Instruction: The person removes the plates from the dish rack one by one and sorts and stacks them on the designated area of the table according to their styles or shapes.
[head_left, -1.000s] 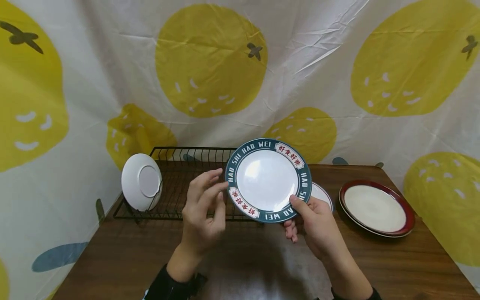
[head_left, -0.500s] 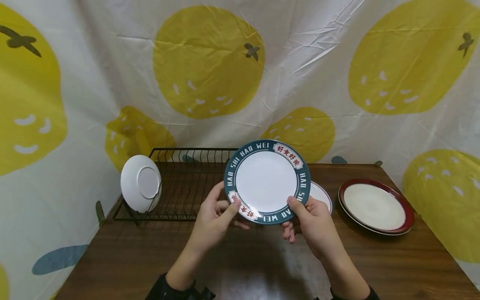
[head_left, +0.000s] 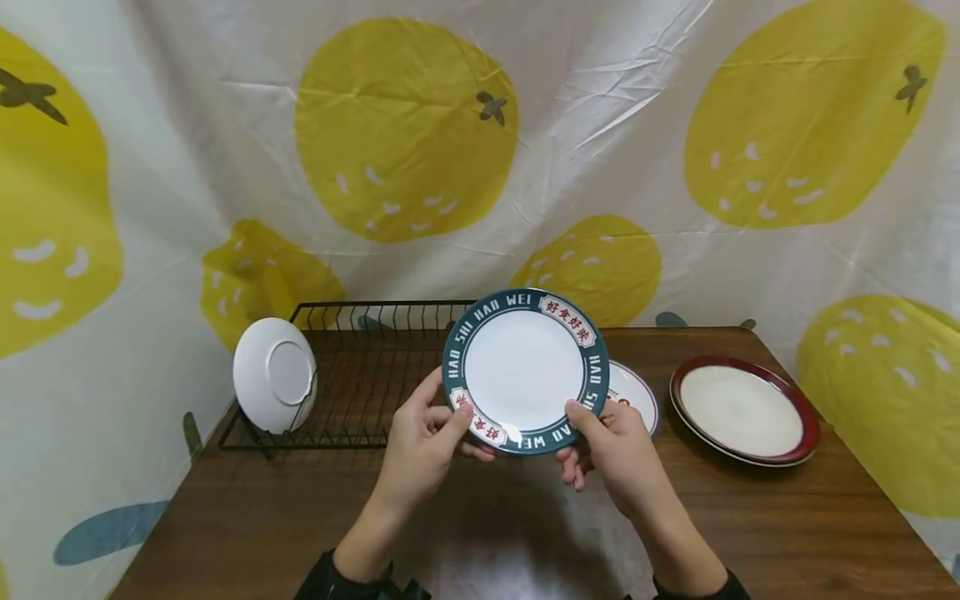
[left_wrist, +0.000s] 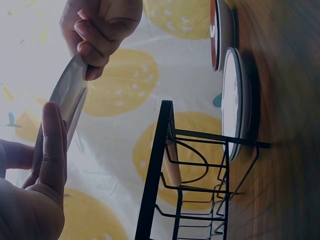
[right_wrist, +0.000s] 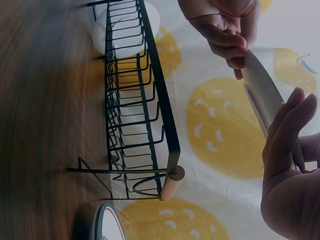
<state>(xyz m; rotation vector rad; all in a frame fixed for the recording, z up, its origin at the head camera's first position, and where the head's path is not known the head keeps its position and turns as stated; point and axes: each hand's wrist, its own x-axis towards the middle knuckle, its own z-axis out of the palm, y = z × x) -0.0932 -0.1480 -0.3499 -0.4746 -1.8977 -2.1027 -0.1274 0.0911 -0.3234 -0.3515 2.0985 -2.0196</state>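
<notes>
A white plate with a dark teal lettered rim [head_left: 523, 367] is held up between both hands, its face tilted toward the head camera. My left hand [head_left: 422, 446] pinches the lower left rim, thumb on the front and fingers behind. On the lower right rim, my right hand [head_left: 622, 454] grips the same way. Both wrist views show the plate edge-on, well above the table, with the left fingers [left_wrist: 52, 145] lying along its underside. Behind it stands a black wire dish rack [head_left: 352, 392], partly hidden. A white plate [head_left: 274, 375] leans upright at the rack's left end, its underside facing out.
On the right of the wooden table [head_left: 750, 533] lies a cream plate with a dark red rim [head_left: 742, 412], atop another plate. A smaller white plate [head_left: 634, 392] sits beside it, partly hidden by the held plate and right hand. A lemon-print cloth [head_left: 570, 150] hangs behind.
My left hand, first apart with raised fingers, has taken hold of the plate's lower left rim. The right hand keeps its grip. The head view has shifted slightly.
</notes>
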